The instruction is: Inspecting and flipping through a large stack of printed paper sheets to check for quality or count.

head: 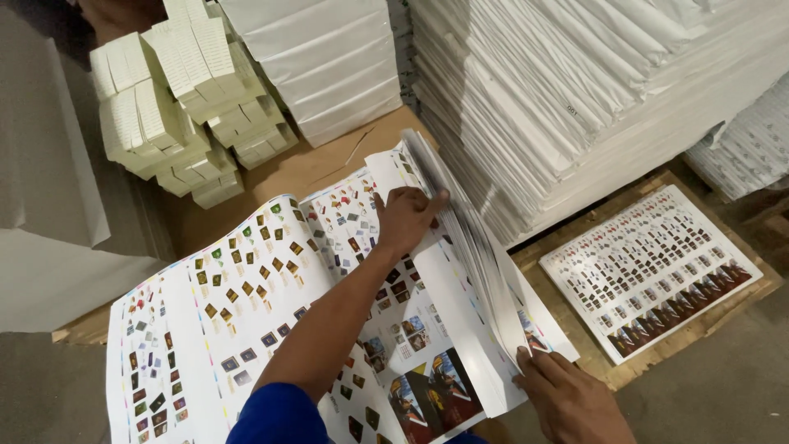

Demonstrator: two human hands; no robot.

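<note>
The left hand (408,218) lies flat on a pile of large printed sheets (271,312), its thumb and fingers pressed against the lifted edges of the upper sheets, so its grip is narrow on that bundle of edges. The right hand (567,399) pinches the near corner of the same lifted bundle between thumb and fingers. A blue sleeve (279,419) covers the left upper arm.

The sheets are white and wide, covered with rows of small coloured pictures, mostly dark, gold, green and red squares, with larger dark and orange pictures near the lower edge and thin colour strips running across. The top sheets curve upward along the right side, fanned out like the pages of a book, while the rest lie flat. The pile rests on a brown cardboard surface (304,168).

Behind the pile stand bundles of small cream cards (177,99), stacked crosswise, and beside them a tilted block of white paper (325,62). To the right rises a tall stack of white sheets (592,90). Next to it a second, smaller stack of printed sheets (649,267) lies on a wooden pallet (657,345) over a grey concrete floor (723,386). A pale board (49,205) stands at the left.
</note>
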